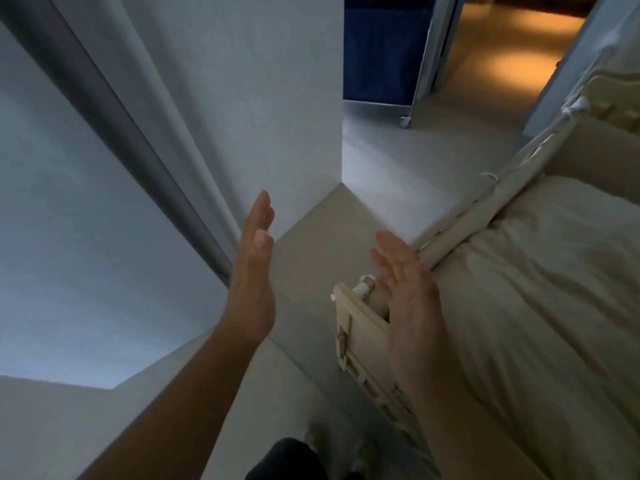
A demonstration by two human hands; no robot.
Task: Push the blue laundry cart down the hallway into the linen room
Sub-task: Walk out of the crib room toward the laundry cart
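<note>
Your left hand and right hand hang in the air, fingers straight, holding nothing. The blue fabric laundry cart with a metal frame stands well ahead past the white wall corner; your right hand is beside a cream fabric-lined cart.

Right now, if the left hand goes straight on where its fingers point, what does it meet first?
Probably the white wall just ahead of the left hand; depth is hard to judge. The blue cart lies further right, past the wall's corner.

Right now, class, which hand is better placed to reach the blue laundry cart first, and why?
Right, marginally. The right hand is open and lines up with the blue laundry cart ahead; the left hand, also open, faces the wall corner. Both are far from it.
</note>
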